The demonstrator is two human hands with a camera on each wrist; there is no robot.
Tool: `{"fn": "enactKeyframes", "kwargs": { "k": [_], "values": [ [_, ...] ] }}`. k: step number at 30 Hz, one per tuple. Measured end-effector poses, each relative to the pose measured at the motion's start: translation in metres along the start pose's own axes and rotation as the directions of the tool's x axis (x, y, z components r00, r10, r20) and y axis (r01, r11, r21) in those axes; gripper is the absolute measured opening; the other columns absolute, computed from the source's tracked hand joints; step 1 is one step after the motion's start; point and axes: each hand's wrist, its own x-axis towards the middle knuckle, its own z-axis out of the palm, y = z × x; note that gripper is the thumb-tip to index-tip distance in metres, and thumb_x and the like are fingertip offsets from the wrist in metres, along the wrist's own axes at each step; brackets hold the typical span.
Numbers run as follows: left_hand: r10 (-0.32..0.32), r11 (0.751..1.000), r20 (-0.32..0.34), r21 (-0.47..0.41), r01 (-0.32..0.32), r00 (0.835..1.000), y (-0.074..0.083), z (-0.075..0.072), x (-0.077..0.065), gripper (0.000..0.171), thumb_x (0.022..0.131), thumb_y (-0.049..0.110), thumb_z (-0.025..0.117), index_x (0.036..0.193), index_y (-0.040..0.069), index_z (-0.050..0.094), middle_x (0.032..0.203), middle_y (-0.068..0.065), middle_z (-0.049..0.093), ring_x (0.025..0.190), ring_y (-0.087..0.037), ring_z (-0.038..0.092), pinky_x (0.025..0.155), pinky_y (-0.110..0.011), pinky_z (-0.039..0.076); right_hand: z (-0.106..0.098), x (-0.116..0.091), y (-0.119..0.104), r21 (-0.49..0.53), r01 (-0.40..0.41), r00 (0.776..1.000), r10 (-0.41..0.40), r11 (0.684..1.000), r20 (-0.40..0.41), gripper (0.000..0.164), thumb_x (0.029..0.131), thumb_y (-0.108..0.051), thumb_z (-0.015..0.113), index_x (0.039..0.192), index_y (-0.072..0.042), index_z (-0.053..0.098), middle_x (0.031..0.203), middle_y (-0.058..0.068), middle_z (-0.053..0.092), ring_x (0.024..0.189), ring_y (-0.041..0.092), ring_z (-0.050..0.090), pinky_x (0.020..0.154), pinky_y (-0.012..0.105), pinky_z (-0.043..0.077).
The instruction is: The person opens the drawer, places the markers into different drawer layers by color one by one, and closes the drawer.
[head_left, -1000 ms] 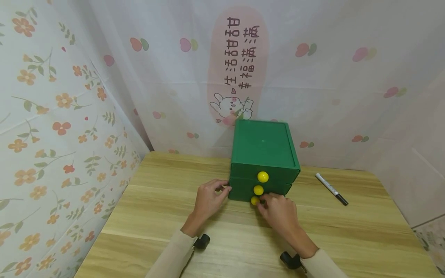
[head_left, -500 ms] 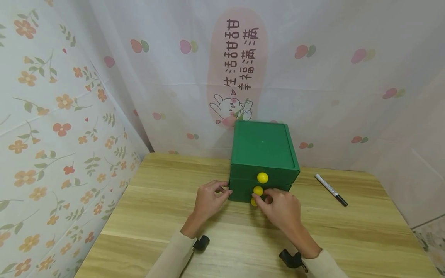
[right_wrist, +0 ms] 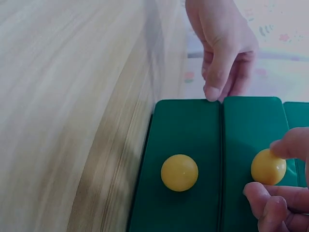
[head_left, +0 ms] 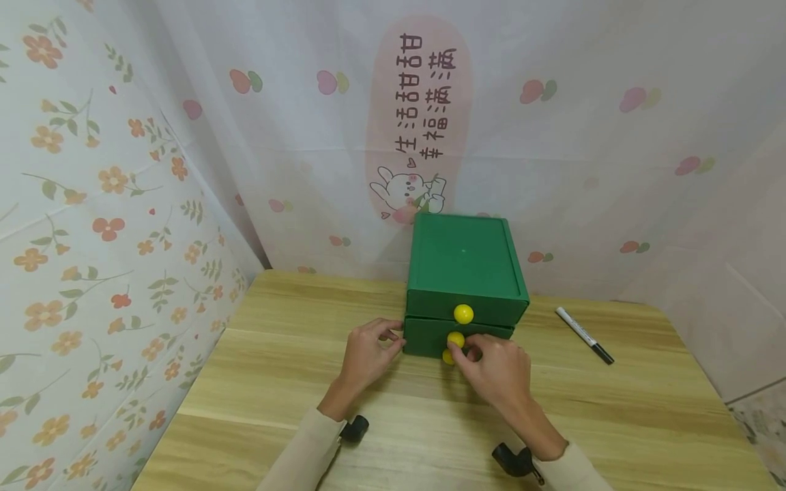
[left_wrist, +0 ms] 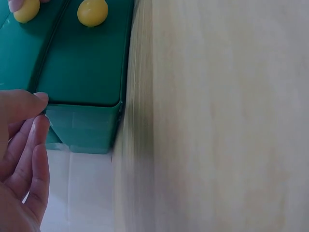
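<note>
A green drawer cabinet (head_left: pixel 465 256) stands at the table's back, with three drawers and a round yellow knob on each. The right hand (head_left: pixel 500 368) pinches the middle knob (right_wrist: pixel 268 166) between thumb and fingers. That middle drawer (head_left: pixel 426 334) stands slightly forward, with a thin dark gap under the top drawer (head_left: pixel 430 303). The bottom knob (right_wrist: pixel 179 172) is untouched, and the top knob (head_left: pixel 463 314) sits above the hand. At the cabinet's left front edge, the left hand (head_left: pixel 371 351) touches the side with thumb and fingertips, its fingers fairly straight (left_wrist: pixel 24 150).
A white marker with a black cap (head_left: pixel 585 335) lies to the right of the cabinet on the wooden table (head_left: pixel 295 327). A patterned curtain (head_left: pixel 295 136) hangs right behind the cabinet, and a flowered one (head_left: pixel 92 239) lines the left.
The right hand has gone up from the bottom knob to the middle one. The middle drawer has come forward a little, showing a gap along its top. The left hand stays put.
</note>
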Motion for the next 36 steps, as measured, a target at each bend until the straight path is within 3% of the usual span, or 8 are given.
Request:
{"fn": "enactKeyframes", "kwargs": {
  "k": [14, 23, 36],
  "values": [
    [0.002, 1.0, -0.002, 0.026, -0.001, 1.0, -0.003, 0.001, 0.001, 0.022, 0.088, -0.007, 0.086, 0.107, 0.002, 0.083, 0.1, -0.007, 0.082, 0.077, -0.015, 0.079, 0.073, -0.038, 0.066, -0.014, -0.015, -0.011, -0.009, 0.012, 1.0, -0.011, 1.0, 0.029, 0.031, 0.087, -0.033, 0.091, 0.071, -0.012, 0.074, 0.062, -0.011, 0.056, 0.051, 0.002, 0.046, 0.045, 0.022, 0.035],
    [-0.005, 0.999, -0.014, 0.035, 0.005, 1.0, 0.0, 0.0, 0.001, 0.022, 0.088, -0.008, 0.085, 0.107, 0.003, 0.084, 0.099, -0.006, 0.082, 0.078, -0.015, 0.079, 0.072, -0.038, 0.066, -0.027, -0.029, -0.025, -0.022, -0.062, 0.989, 0.064, 0.998, 0.135, 0.031, 0.088, -0.035, 0.093, 0.073, -0.014, 0.075, 0.063, -0.015, 0.052, 0.054, 0.002, 0.043, 0.05, 0.022, 0.037],
    [-0.007, 0.999, -0.014, 0.049, 0.007, 1.0, 0.001, 0.0, 0.002, 0.023, 0.087, -0.008, 0.086, 0.107, 0.003, 0.084, 0.098, -0.007, 0.082, 0.078, -0.016, 0.079, 0.073, -0.038, 0.066, -0.041, -0.045, -0.037, -0.036, -0.102, 0.977, 0.107, 0.994, 0.182, 0.028, 0.087, -0.039, 0.095, 0.079, -0.017, 0.079, 0.066, -0.016, 0.057, 0.056, 0.0, 0.043, 0.052, 0.022, 0.038]
  ]
}}
